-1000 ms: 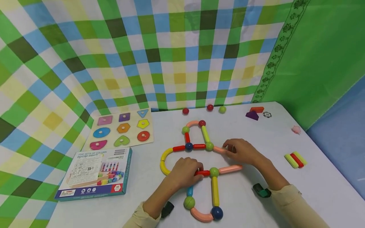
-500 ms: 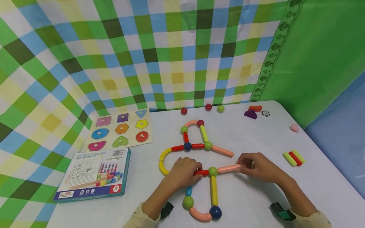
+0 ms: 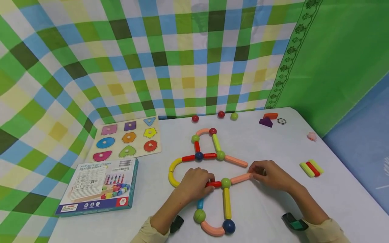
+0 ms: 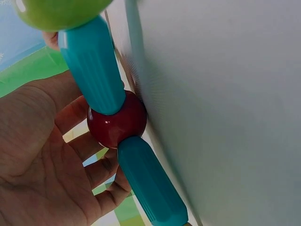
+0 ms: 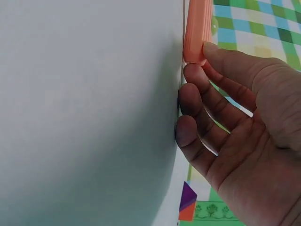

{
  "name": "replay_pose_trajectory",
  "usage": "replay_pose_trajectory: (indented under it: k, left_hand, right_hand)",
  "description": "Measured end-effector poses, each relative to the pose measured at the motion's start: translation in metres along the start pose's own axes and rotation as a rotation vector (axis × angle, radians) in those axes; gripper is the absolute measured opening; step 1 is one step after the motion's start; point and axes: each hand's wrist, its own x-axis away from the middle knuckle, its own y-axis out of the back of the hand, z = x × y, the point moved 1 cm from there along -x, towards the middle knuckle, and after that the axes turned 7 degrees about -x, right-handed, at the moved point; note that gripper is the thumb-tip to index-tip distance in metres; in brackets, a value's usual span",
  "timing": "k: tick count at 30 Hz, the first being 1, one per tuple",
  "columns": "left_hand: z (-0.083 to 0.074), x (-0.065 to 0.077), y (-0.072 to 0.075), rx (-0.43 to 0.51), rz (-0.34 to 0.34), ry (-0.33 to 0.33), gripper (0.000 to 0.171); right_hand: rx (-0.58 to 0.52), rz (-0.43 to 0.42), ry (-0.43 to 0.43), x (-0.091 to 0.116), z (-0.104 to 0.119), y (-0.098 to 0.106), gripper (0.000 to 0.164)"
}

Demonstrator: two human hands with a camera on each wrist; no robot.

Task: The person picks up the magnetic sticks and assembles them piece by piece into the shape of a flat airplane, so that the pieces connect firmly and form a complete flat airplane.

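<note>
Magnetic balls and sticks are joined into a figure on the table. My left hand (image 3: 194, 184) pinches a red stick (image 3: 215, 184) left of a green ball (image 3: 226, 183). Under that hand, hidden from the head view, a dark red ball (image 4: 117, 120) joins two teal sticks; one teal stick (image 4: 94, 66) leads to another green ball (image 4: 63, 9). My right hand (image 3: 270, 174) pinches the free end of a salmon stick (image 3: 241, 178) attached to the first green ball. In the right wrist view thumb and index finger touch its end. A second salmon stick (image 3: 236, 161) points toward it from above.
Two loose red balls and a green ball (image 3: 234, 116) sit at the back edge. A shape puzzle board (image 3: 138, 135) and a beaded-set box (image 3: 98, 187) lie left. Yellow-green and red sticks (image 3: 311, 168) lie right; purple and orange blocks (image 3: 270, 118) are behind.
My right hand has let go of the upper salmon stick and taken the lower one's end, swinging that end up toward the upper stick. The left hand keeps its place.
</note>
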Motion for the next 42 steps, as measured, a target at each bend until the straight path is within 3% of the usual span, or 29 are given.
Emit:
replay_pose_trajectory:
  k: [3, 8, 12, 15, 19, 24, 32, 42]
  left_hand:
    - [0.001, 0.000, -0.001, 0.001, -0.007, 0.002, 0.025]
    - [0.001, 0.000, -0.001, -0.001, -0.017, -0.007, 0.026]
    - [0.000, 0.002, 0.001, -0.006, -0.026, -0.014, 0.026]
    - [-0.001, 0.002, 0.001, -0.006, -0.028, -0.020, 0.026]
    - [0.000, 0.003, 0.001, -0.004, -0.030, -0.019, 0.026]
    - [0.000, 0.002, 0.003, -0.005, -0.050, -0.021, 0.025]
    - [0.001, 0.003, 0.002, 0.013, -0.023, -0.006, 0.026]
    - [0.005, 0.003, 0.002, 0.027, -0.027, 0.002, 0.023]
  right_hand:
    - [0.011, -0.058, -0.011, 0.005, -0.002, 0.008, 0.014]
    - [0.087, -0.287, -0.053, 0.030, -0.018, 0.040, 0.015]
    - [0.187, -0.447, -0.173, 0.057, -0.038, 0.068, 0.023]
    - [0.244, -0.492, -0.303, 0.075, -0.051, 0.082, 0.030]
    - [0.251, -0.437, -0.433, 0.088, -0.061, 0.089, 0.038]
    - [0.221, -0.368, -0.517, 0.091, -0.067, 0.090, 0.044]
    - [0.237, -0.346, -0.501, 0.086, -0.070, 0.086, 0.040]
    - [0.226, -0.303, -0.407, 0.064, -0.056, 0.072, 0.033]
